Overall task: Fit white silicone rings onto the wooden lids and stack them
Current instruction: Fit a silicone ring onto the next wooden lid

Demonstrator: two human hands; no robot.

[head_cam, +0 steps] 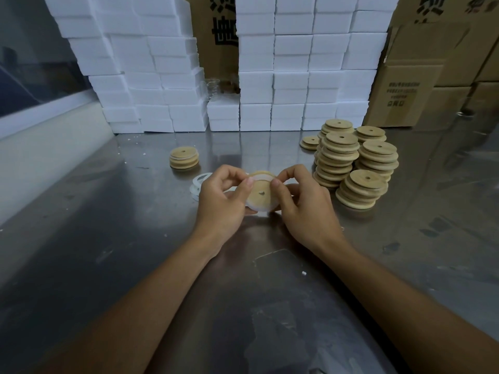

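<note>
Both hands, left hand [224, 201] and right hand [302, 203], pinch one wooden lid [261, 194] above a scuffed steel table [108, 238]; beyond them, white foam boxes [291, 76] and cartons [405, 95] with unreadable print.

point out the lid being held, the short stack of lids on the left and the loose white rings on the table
held lid [260, 194]: head view, wooden face beside its centre hole
short stack [184, 152]: head view, top lid's face
loose rings [201, 178]: head view, band of the top ring

Hands: 2. Held wooden lid [261, 194]: 1. Lid stacks right [361, 193]: 6. Ringed stack left [184, 157]: 1.
</note>
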